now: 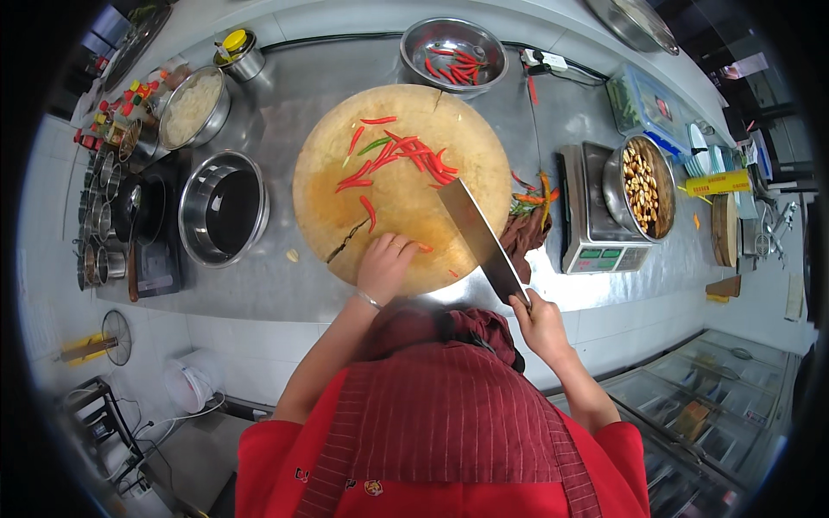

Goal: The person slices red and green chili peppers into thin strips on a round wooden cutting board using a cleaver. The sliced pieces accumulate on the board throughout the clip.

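Note:
A round wooden chopping board [414, 207] lies on the steel counter, with a dark crack near its lower left edge. Red chili peppers [410, 148] are heaped across its far half, one green chili [374, 145] among them. My left hand [388, 265] rests at the board's near edge, fingers closed and bent down. The orange-red end of a chili pepper [423, 248] sticks out at its fingertips; the rest is hidden. My right hand [541, 324] grips the handle of a wide cleaver [482, 237]. The blade slants over the board's right side, its far corner near the heaped chilies.
Behind the board stands a steel bowl of red chilies [453, 53]. A steel bowl with dark inside [224, 207] sits at left. On the right are a brown cloth [522, 242] and a scale [596, 250] bearing a bowl of brown-and-white pieces [641, 186].

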A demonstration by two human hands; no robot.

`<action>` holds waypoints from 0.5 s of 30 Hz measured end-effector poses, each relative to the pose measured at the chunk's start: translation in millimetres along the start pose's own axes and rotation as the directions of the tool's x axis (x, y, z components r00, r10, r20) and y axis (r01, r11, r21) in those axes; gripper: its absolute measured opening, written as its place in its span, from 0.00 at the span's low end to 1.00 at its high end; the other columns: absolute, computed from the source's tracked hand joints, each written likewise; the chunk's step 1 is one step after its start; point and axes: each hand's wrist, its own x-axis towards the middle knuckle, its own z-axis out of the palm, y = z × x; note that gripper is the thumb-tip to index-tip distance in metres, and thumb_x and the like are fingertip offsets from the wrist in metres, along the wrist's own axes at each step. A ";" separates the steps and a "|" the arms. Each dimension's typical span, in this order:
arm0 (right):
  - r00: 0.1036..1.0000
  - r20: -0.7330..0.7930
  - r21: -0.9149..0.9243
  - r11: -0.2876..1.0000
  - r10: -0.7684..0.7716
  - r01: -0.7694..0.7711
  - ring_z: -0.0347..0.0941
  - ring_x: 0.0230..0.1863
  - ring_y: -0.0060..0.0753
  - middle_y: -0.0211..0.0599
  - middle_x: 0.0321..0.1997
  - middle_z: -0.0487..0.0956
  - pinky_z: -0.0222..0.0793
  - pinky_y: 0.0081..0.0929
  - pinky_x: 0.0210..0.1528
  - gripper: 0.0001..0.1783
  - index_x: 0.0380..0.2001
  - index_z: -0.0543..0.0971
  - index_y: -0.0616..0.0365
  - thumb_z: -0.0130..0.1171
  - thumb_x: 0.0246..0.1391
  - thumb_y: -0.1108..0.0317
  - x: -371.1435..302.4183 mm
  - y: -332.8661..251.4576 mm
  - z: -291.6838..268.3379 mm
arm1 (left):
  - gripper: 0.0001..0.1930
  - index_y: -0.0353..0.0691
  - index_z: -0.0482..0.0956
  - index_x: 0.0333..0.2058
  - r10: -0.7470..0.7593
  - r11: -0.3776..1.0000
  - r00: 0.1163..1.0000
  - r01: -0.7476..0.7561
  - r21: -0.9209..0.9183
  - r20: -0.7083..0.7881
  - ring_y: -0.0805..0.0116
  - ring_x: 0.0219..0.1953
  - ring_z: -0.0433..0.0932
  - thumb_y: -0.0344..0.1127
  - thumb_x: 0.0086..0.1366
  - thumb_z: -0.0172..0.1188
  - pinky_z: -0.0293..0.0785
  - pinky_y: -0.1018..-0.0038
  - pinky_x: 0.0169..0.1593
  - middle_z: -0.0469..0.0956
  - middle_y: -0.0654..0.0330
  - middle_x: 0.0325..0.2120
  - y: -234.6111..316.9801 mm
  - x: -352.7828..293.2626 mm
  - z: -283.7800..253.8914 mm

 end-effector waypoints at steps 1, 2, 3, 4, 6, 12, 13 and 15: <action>1.000 0.002 -0.002 1.000 0.010 -0.010 0.73 0.25 0.65 0.58 0.19 0.75 0.67 0.52 0.26 0.14 0.29 0.75 0.65 0.57 0.59 0.62 -0.9 0.3 -1.2 | 0.11 0.40 0.78 0.37 0.016 1.000 1.000 -0.015 -0.026 0.027 0.59 0.42 0.72 0.28 0.52 0.59 0.71 0.66 0.45 0.73 0.59 0.36 -2.0 1.6 1.0; 1.000 0.004 -0.004 1.000 0.020 -0.020 0.73 0.25 0.65 0.58 0.19 0.75 0.67 0.52 0.26 0.14 0.29 0.75 0.64 0.57 0.59 0.62 -1.7 0.6 -2.2 | 0.10 0.39 0.78 0.36 0.032 0.998 0.998 -0.029 -0.053 0.054 0.59 0.41 0.72 0.28 0.52 0.59 0.72 0.66 0.45 0.73 0.58 0.36 -3.7 2.8 1.4; 1.000 0.006 -0.006 1.000 0.029 -0.029 0.73 0.25 0.65 0.58 0.19 0.75 0.67 0.52 0.26 0.14 0.29 0.75 0.64 0.57 0.59 0.62 -2.3 1.2 -2.9 | 0.09 0.39 0.78 0.35 0.047 0.998 0.996 -0.045 -0.032 0.076 0.59 0.41 0.72 0.28 0.53 0.57 0.72 0.68 0.45 0.73 0.58 0.35 -5.4 3.5 0.7; 1.000 -0.006 -0.014 1.000 0.026 -0.026 0.73 0.25 0.64 0.58 0.19 0.75 0.67 0.52 0.25 0.13 0.29 0.75 0.64 0.57 0.59 0.63 -3.0 2.8 -3.0 | 0.09 0.39 0.77 0.35 0.062 0.998 0.993 -0.061 -0.011 0.098 0.60 0.41 0.72 0.29 0.54 0.55 0.73 0.69 0.45 0.73 0.58 0.35 -6.5 5.2 -1.2; 0.999 -0.029 -0.030 0.999 0.016 -0.017 0.73 0.25 0.64 0.58 0.19 0.75 0.67 0.52 0.25 0.13 0.29 0.75 0.64 0.57 0.59 0.63 -4.2 6.2 -3.2 | 0.07 0.38 0.77 0.33 0.047 0.998 0.986 -0.051 0.021 0.157 0.59 0.41 0.72 0.29 0.54 0.55 0.73 0.69 0.44 0.73 0.57 0.34 -8.3 5.9 -1.9; 0.998 -0.031 -0.094 0.994 -0.063 0.060 0.72 0.24 0.63 0.58 0.17 0.73 0.65 0.48 0.23 0.15 0.27 0.74 0.64 0.57 0.60 0.63 -3.2 13.5 -8.1 | 0.06 0.36 0.77 0.31 -0.151 0.981 0.976 0.167 -0.094 0.154 0.58 0.34 0.76 0.27 0.53 0.61 0.75 0.69 0.38 0.76 0.55 0.29 -17.0 -4.8 -10.7; 0.993 0.009 -0.122 0.986 -0.117 0.117 0.72 0.23 0.62 0.56 0.17 0.73 0.66 0.48 0.23 0.14 0.26 0.74 0.63 0.57 0.59 0.63 -2.8 12.3 -11.7 | 0.06 0.36 0.77 0.31 -0.254 0.947 0.962 0.269 -0.175 0.099 0.59 0.32 0.77 0.28 0.54 0.62 0.75 0.69 0.36 0.76 0.55 0.28 -18.5 -10.7 -19.6; 0.975 0.087 -0.174 0.960 -0.205 0.218 0.73 0.22 0.59 0.53 0.17 0.74 0.67 0.47 0.23 0.13 0.26 0.75 0.61 0.58 0.58 0.62 -5.5 8.0 -19.0 | 0.06 0.37 0.79 0.32 -0.493 0.833 0.870 0.477 -0.280 0.016 0.65 0.28 0.78 0.28 0.55 0.63 0.75 0.72 0.32 0.79 0.57 0.26 -29.5 -30.3 -33.1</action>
